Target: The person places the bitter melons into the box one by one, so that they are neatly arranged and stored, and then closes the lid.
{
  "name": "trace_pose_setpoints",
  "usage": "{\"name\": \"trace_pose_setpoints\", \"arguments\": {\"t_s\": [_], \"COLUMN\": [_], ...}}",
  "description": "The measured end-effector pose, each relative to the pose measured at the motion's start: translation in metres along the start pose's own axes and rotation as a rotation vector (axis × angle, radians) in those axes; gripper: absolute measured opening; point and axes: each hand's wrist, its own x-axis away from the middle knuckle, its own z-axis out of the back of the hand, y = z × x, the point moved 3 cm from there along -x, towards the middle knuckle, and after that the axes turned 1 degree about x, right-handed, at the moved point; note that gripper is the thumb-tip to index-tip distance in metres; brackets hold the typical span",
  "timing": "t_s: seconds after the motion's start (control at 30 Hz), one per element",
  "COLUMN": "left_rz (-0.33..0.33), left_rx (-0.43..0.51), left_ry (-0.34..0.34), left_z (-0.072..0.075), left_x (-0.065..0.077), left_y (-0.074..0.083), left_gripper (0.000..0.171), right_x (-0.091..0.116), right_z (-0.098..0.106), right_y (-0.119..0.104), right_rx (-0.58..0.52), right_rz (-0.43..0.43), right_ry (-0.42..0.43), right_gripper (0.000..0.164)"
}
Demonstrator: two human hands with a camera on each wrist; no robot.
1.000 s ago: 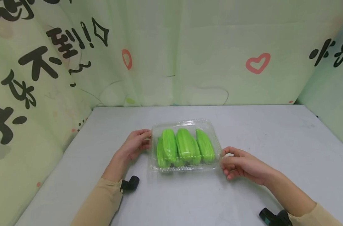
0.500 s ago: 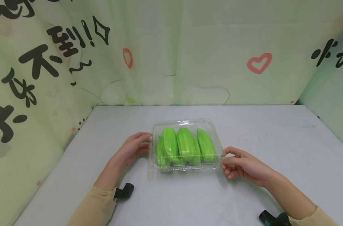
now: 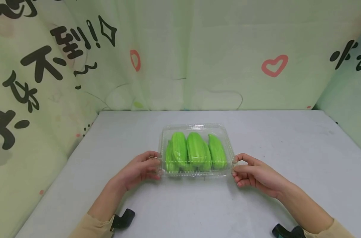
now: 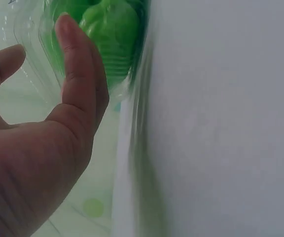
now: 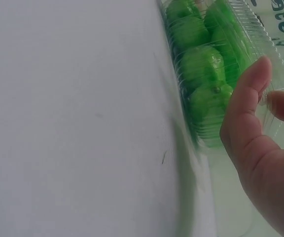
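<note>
A clear plastic clamshell box point(image 3: 184, 129) with a closed lid lies near the middle of the table, holding several long, bright-green, ribbed, gourd-like pieces point(image 3: 195, 148). At its lower left corner is my left hand point(image 3: 139, 170); in the left wrist view the fingers point(image 4: 78, 74) are nearly straight along the box's side, the thumb apart from them. On the opposite side my right hand point(image 3: 256, 173) pinches the box's rim between thumb and forefinger, which the right wrist view shows at the fingertips point(image 5: 258, 74). Whether the box's front edge is raised off the table I cannot tell.
The white table point(image 3: 198, 211) reaches back to a pale green curtain point(image 3: 222, 49) with black lettering and red heart outlines. A black wrist camera point(image 3: 124, 218) sits at the left sleeve, another black camera point(image 3: 286, 231) at the right one.
My left hand has slid from the box's upper left side down to its lower left corner. The box's front edge sits slightly higher in view. My right hand has kept its grip.
</note>
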Motion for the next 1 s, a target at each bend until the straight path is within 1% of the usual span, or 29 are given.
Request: {"name": "trace_pose_setpoints", "arguments": {"t_s": [0.1, 0.2, 0.33, 0.43, 0.53, 0.63, 0.73, 0.8, 0.87, 1.0], "left_rz": [0.003, 0.003, -0.002, -0.008, -0.022, -0.036, -0.045, -0.043, -0.040, -0.038], "left_rx": [0.036, 0.078, 0.134, 0.158, 0.164, 0.171, 0.178, 0.176, 0.170, 0.155], "left_ry": [-0.011, -0.010, -0.002, 0.011, 0.022, 0.033, 0.046, 0.057, 0.068, 0.089], "left_z": [-0.003, -0.007, -0.011, -0.013, -0.013, -0.015, -0.016, -0.016, -0.016, -0.015], "left_x": [0.003, 0.004, 0.004, 0.003, 0.004, 0.004, 0.003, 0.003, 0.004, 0.004], "left_y": [-0.002, -0.005, -0.009, -0.010, -0.009, -0.008, -0.007, -0.007, -0.007, -0.008], "left_gripper": [0.043, 0.034, 0.022, 0.020, 0.018, 0.013, 0.009, 0.010, 0.012, 0.017], "right_x": [0.000, 0.000, 0.001, 0.002, 0.003, 0.004, 0.004, 0.004, 0.003, 0.002], "right_z": [-0.001, -0.002, -0.001, 0.000, 0.001, 0.002, 0.002, 0.002, 0.003, 0.003], "right_y": [0.000, 0.000, 0.002, 0.003, 0.003, 0.004, 0.003, 0.002, 0.002, 0.001], "right_rx": [-0.008, -0.012, -0.013, -0.017, -0.025, -0.027, -0.019, -0.011, -0.001, 0.017], "right_rz": [0.000, -0.001, -0.003, 0.000, -0.001, -0.020, -0.023, -0.022, -0.016, -0.014], "right_ry": [0.003, 0.010, 0.024, 0.025, 0.016, 0.020, 0.012, 0.001, -0.006, 0.012], "right_gripper": [0.015, 0.015, 0.016, 0.015, 0.013, 0.011, 0.006, 0.003, 0.005, 0.006]}}
